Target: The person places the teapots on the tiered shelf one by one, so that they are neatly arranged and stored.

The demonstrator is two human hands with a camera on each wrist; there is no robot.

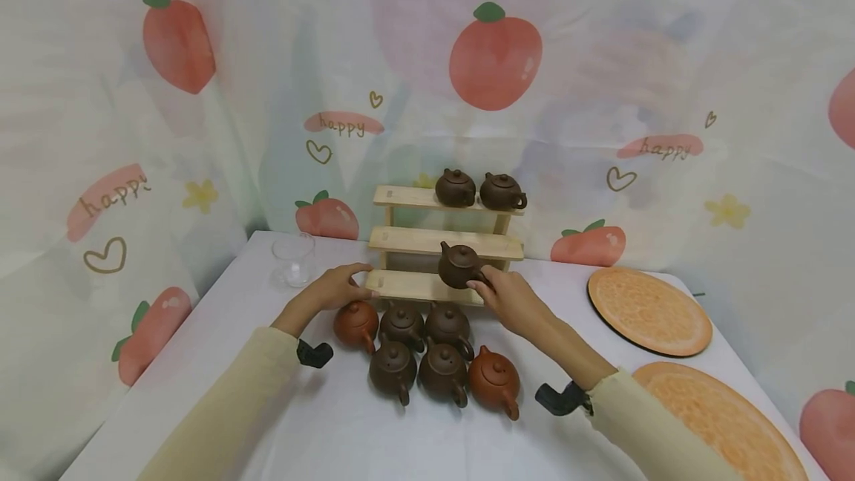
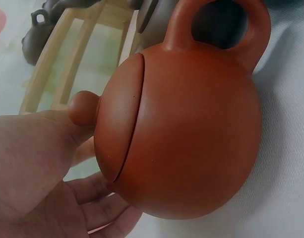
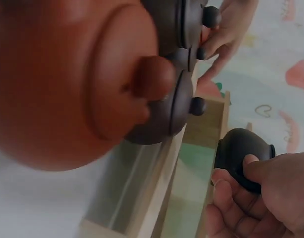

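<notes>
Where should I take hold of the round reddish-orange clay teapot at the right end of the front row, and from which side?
Probably best by its looped handle, coming from the near side: the round reddish-orange clay teapot stands upright with that handle toward you and its spout facing away.

Pale pastel fabric backdrop [image 1: 300,43], lightly creased, at left, back and right; printed red fruit [image 1: 496,65] with green leaves [image 1: 490,12], yellow flowers [image 1: 200,197], brown heart outlines, "happy" lettering [image 1: 343,125]; white cloth-covered table [image 1: 361,444] between; soft light

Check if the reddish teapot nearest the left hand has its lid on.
On: the lid sits on the reddish teapot, only a thin seam showing.
</notes>
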